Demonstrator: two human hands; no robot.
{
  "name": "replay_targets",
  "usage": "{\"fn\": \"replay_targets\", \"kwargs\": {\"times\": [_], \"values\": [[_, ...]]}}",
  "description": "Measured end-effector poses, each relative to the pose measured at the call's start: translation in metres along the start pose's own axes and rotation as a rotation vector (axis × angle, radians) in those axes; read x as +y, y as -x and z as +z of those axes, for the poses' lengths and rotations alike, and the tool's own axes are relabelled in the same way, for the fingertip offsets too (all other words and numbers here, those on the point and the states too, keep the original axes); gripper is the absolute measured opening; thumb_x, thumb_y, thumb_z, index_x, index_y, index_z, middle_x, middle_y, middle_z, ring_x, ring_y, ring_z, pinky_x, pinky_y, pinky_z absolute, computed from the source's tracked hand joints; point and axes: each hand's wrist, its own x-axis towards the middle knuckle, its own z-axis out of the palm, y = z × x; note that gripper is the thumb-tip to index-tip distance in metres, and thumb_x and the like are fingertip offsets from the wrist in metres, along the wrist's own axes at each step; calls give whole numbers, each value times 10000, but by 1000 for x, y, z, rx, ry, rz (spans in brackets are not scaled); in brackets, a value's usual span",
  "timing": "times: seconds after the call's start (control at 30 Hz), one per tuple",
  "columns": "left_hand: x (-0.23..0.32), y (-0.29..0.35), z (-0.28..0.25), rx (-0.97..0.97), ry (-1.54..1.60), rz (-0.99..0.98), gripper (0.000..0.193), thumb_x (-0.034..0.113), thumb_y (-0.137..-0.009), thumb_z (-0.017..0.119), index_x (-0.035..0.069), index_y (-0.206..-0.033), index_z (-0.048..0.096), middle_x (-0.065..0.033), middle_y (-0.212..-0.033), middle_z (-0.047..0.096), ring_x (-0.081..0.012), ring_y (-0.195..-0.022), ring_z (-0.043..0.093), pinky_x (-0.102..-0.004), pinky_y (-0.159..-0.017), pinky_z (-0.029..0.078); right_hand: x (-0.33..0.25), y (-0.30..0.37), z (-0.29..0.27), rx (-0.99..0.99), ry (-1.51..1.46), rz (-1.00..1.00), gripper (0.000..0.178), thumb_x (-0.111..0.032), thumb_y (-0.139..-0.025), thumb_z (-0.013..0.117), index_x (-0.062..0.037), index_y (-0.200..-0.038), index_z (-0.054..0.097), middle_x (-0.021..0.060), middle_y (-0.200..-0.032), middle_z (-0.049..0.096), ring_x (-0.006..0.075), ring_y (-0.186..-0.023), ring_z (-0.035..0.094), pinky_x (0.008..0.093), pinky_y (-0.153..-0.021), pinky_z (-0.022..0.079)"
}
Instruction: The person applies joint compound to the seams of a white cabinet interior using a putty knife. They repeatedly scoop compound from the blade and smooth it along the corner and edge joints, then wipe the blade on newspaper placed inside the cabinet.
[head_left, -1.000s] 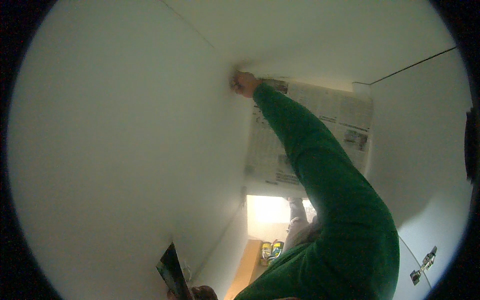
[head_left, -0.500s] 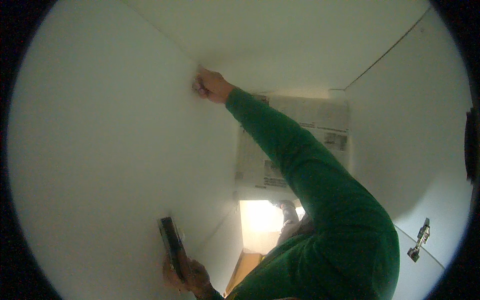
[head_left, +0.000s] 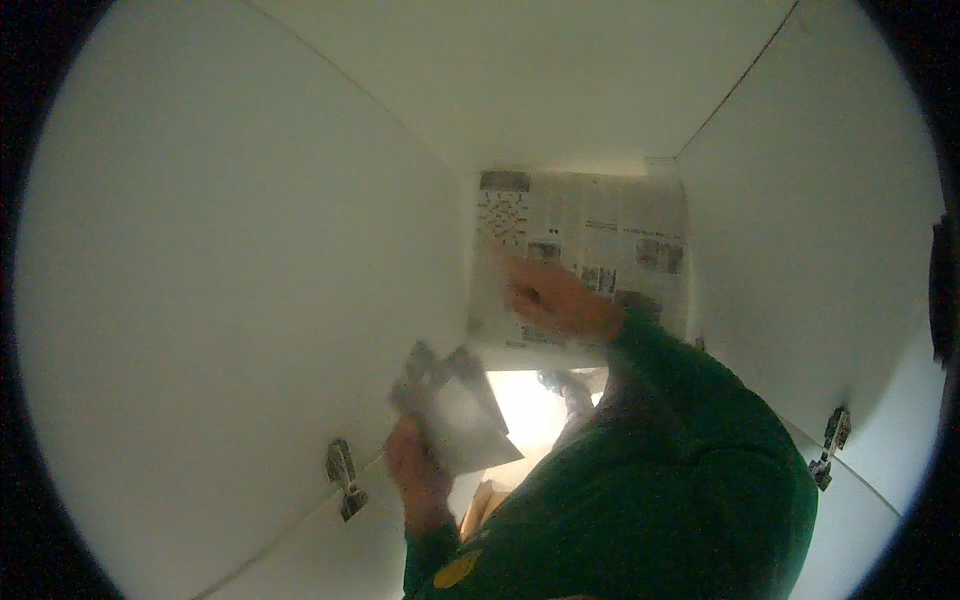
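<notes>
Fingers (head_left: 405,437) of the left hand (head_left: 420,478) are pinching a grey plate (head_left: 462,428). The right hand (head_left: 562,300) is pointing toward the newspaper's (head_left: 575,212) left edge, its grip too blurred to tell.

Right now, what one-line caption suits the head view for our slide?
Between white panels, the left hand holds a blurred flat piece, the right hand in front of newspaper.

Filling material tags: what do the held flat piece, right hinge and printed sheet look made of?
Flat piece in the left hand: smooth, greyish, perhaps plastic or card; blur leaves it open. Right hinge: probably metal, glinting. Printed sheet: matte, likely newsprint, with columns of print.
</notes>
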Motion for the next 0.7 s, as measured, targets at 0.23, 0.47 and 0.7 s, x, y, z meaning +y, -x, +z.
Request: {"fn": "replay_targets", "kwargs": {"times": [0.23,0.47,0.7], "values": [[-41,-3,43,-180,248,-339,301,316,-968,545,36,-1070,585,-89,-881,663,-154,-692,623,-266,-571,496,-37,37,-5,-190,287,-184,745,-78,-817,553,-260,-1493,296,187,-823,629,359,-681,622,465,-628,498],[-17,-7,45,-243,266,-314,318,310,-973,535,47,-1149,569,-90,-968,664,-153,-739,645,-258,-600,531,-37,50,-13,-186,178,-254,714,-105,-812,546,-311,-1468,351,128,-763,614,304,-656,614,439,-607,496],[4,-12,34,-333,167,-326,347,294,-984,490,40,-1214,545,-85,-1049,641,-179,-919,640,-282,-753,543,-40,55,-33,-254,360,-318,672,-106,-797,555,-302,-1427,429,90,-708,580,278,-656,595,435,-637,488]]}}
